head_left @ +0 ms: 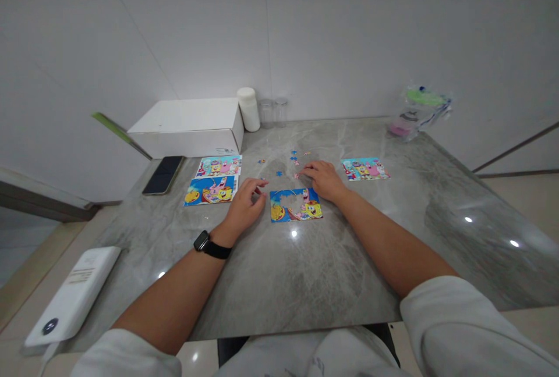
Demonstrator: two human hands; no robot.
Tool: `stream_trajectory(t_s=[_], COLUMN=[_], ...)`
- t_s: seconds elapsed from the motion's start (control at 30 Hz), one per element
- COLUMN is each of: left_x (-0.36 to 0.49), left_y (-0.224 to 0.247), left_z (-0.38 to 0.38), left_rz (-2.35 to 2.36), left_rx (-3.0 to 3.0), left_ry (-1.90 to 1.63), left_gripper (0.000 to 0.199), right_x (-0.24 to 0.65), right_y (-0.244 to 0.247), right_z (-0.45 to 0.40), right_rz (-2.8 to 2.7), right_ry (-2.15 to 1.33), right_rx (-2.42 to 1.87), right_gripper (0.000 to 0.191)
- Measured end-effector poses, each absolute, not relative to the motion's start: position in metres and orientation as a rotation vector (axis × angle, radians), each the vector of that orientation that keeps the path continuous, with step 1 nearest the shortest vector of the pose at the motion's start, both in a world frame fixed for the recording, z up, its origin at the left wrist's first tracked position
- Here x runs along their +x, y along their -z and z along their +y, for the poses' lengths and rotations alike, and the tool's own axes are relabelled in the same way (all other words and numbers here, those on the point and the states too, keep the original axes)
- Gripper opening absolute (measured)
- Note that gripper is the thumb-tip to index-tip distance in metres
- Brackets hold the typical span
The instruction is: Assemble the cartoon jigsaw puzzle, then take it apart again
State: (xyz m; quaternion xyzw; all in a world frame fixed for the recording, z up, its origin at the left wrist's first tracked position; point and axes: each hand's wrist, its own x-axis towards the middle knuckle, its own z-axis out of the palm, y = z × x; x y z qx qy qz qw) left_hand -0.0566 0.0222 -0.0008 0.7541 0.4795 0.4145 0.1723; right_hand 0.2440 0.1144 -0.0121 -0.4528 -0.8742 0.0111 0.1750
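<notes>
A small jigsaw puzzle [278, 214] lies in front of me, its blue and yellow border joined around a gap in the upper middle. My left hand [247, 207] rests at the puzzle's left side, thumb and index finger apart, with no piece clearly visible between them. Beyond the puzzle's top right corner, my right hand [324, 179] reaches down with its fingertips on a small pink puzzle piece [297, 175]. Loose pieces lie further back, among them a blue piece [279, 174], a dark multicoloured piece [261, 161] and several near the middle.
Left of the puzzle are a printed picture card [209, 192], another card [218, 165] and a phone [163, 175]. A white box [187, 127], white bottle [248, 110] and two clear glasses [280, 114] stand behind. Rightward lie a picture puzzle [365, 169] and a plastic bag [419, 112]. A power bank [74, 295] is front left.
</notes>
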Motion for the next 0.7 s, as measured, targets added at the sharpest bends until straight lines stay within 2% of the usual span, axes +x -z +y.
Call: stream_trajectory(t_s=[0.17,0.57,0.7], left_x=[-0.0562,-0.0569,-0.0571], left_y=[-0.0014,0.0008,0.0007], left_z=[0.0212,0.0227,0.0227], left_rz=[1.389,1.382,1.391], left_rx=[2.131,2.15,2.135], left_ry=[-1.163,-1.192,-1.178], left_gripper=[0.037,0.036,0.036], right_x=[0.2442,0.2451,0.2445], right_y=[0.0156,0.0136,0.0137], right_z=[0.1159,0.117,0.1159], right_rz=[-2.5,-2.425,-2.334], right_ry=[-0.05,-0.055,-0.064], right_rx=[-1.253,-1.243,-1.274], right_gripper=[0.056,0.051,0.043])
